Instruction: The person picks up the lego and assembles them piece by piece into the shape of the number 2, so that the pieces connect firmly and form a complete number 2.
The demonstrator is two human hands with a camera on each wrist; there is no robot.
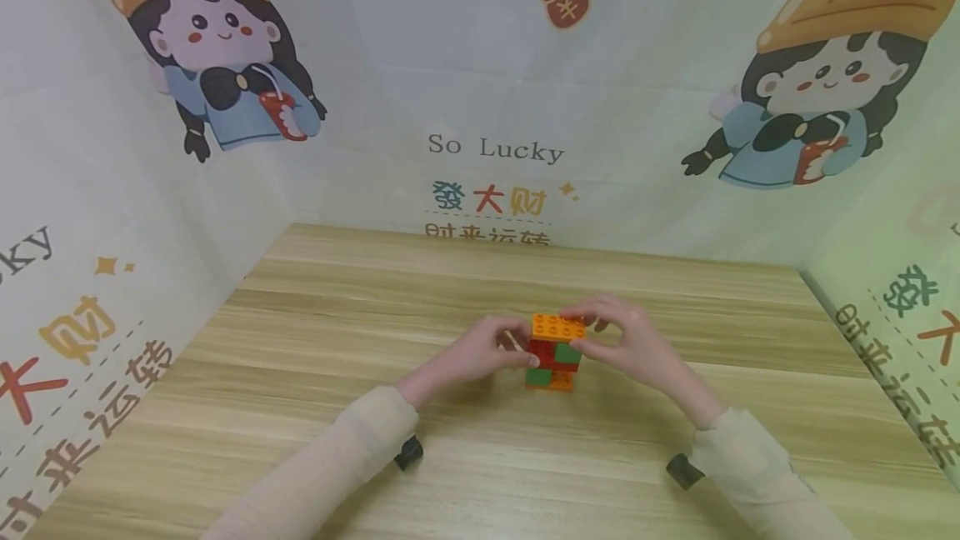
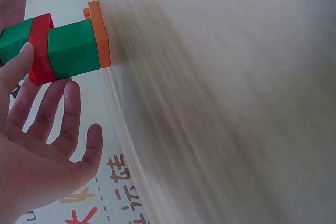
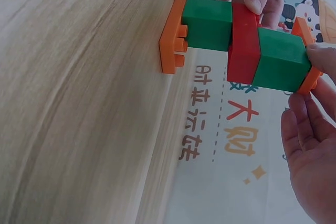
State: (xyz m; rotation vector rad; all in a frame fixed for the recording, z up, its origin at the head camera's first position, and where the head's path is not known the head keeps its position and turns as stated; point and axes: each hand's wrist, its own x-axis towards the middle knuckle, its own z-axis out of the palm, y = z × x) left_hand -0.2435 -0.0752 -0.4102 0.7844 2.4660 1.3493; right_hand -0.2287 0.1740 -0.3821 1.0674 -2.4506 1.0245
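Note:
A small tower of toy building bricks stands on the table, just right of the middle in the head view. Its orange base plate carries a lower green brick, a red brick, an upper green brick and an orange top plate with studs. At the tower's left side, my left hand grips the red brick, thumb on the near face. From the right, my right hand pinches the orange top plate between thumb and fingers. Part of that plate is covered by the fingers.
The wood-grain table extends around the tower. Printed cloth hangs behind it and along both sides. A black device sits at the left sleeve, and another black device at the right sleeve.

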